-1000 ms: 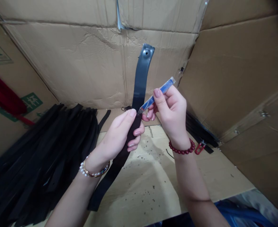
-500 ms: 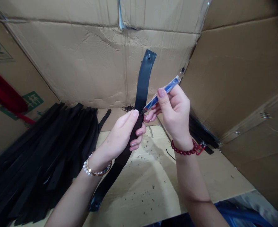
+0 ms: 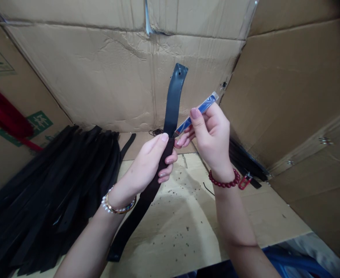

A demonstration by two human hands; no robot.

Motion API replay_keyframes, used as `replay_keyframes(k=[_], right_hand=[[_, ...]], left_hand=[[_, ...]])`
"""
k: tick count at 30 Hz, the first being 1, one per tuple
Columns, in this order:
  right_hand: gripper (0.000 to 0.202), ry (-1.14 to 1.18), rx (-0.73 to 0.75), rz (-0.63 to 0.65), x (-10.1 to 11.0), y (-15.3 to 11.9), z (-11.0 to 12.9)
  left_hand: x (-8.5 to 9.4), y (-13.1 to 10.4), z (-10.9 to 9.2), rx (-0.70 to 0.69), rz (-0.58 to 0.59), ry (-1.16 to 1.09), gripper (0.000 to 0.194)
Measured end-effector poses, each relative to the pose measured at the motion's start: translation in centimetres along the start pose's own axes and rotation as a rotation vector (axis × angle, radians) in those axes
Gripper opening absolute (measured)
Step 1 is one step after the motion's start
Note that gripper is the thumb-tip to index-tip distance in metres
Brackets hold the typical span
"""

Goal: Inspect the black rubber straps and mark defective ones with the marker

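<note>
Head-camera view down at two bare hands over a pale wooden worktable (image 3: 187,227) speckled with small dark crumbs. Left hand (image 3: 148,166), pearl bracelet at the wrist, closed around a long black strap (image 3: 172,104); thumb pressed along the strap's front, fingers curled behind. Strap held upright in the middle of the scene, upper end rising far from the hand with a small hole near its tip, lower end trailing down to the near edge of the table. Right hand (image 3: 212,139), red bead bracelet at the wrist, pinching a slim blue-handled blade tool (image 3: 197,114); tip set against the strap's right edge just above the left thumb, handle angled up to the right. To the left, a large heap of black straps (image 3: 48,193). Creased cardboard walls (image 3: 100,77) around the far side and right. Small red clip (image 3: 244,181) on the table just right of the right wrist.
</note>
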State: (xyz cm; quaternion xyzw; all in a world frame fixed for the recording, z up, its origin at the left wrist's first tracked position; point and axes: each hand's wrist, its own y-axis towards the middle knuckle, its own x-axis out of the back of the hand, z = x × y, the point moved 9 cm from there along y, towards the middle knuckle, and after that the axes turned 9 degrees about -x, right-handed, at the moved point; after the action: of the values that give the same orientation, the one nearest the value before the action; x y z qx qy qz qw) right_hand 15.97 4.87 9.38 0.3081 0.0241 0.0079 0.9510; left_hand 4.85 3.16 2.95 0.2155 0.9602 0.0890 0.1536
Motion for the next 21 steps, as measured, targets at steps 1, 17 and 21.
replay_keyframes(k=[1, 17, 21], right_hand=[[0.024, -0.003, 0.004, -0.002, 0.0, 0.0, 0.0], [0.036, 0.124, -0.163, 0.128, -1.8, 1.2, -3.1], [0.033, 0.103, -0.143, 0.111, -1.7, 1.0, -2.5]], left_hand=[[0.0, 0.0, 0.0, 0.002, -0.004, 0.0, 0.027], [1.0, -0.3, -0.5, 0.023, -0.068, 0.027, 0.025], [1.1, -0.1, 0.0, 0.03, -0.078, 0.066, 0.025]])
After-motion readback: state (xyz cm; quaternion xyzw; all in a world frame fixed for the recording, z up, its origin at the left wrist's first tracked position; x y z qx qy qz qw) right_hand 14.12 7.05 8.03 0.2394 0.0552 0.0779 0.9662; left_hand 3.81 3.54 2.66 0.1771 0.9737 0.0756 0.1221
